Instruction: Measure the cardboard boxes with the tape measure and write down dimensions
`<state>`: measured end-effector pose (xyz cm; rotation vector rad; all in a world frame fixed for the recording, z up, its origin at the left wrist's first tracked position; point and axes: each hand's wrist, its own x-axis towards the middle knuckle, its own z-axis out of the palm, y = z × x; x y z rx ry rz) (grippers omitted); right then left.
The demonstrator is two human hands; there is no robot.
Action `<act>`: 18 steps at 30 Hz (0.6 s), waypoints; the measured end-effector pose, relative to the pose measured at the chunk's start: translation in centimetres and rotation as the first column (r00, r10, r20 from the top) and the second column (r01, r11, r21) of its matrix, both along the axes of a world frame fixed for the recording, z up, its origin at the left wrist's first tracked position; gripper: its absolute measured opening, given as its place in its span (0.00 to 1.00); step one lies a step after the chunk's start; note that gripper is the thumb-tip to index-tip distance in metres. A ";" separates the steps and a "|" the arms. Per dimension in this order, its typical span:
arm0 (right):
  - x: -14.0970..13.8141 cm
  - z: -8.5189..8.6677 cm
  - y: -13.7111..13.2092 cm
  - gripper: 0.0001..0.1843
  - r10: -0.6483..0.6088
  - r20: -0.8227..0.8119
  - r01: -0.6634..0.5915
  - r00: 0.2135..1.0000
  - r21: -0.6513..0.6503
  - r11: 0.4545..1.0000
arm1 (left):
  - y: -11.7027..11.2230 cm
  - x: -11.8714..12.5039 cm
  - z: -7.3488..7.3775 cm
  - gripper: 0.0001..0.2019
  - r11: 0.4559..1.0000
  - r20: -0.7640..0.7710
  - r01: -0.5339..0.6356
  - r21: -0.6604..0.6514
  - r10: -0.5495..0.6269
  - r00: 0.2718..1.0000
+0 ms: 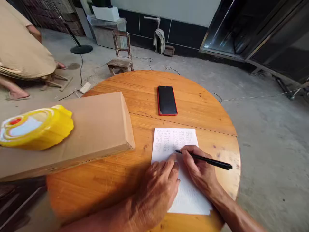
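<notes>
A white sheet of paper [177, 141] with rows of small writing lies on a round wooden table [145, 90]. My right hand [199, 167] is closed around a black pen [210, 161], its tip touching the paper below the written rows. My left hand [159, 188] rests flat on the sheet's left part, fingers stretched out and holding the sheet down.
A red-cased phone [167, 100] lies face up beyond the paper. A long cardboard box [96, 129] covers the table's left side, with a yellow lidded container [36, 127] on it. A small wooden chair [120, 53] stands behind; another person [21, 48] is at far left. Cables cross the concrete floor.
</notes>
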<state>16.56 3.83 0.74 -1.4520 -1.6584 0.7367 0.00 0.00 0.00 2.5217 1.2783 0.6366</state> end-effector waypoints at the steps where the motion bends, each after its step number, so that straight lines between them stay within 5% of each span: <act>1: 0.1 0.0 0.0 0.07 -0.017 -0.005 0.017 1.000 0.010 1.000 | 0.1 0.1 0.0 0.11 1.000 -0.004 0.003 0.003 -0.003 1.000; 18: -0.2 0.3 0.1 0.08 -0.034 0.031 0.033 0.999 0.018 0.999 | 0.4 0.1 0.0 0.14 1.000 -0.033 0.009 0.024 -0.009 0.999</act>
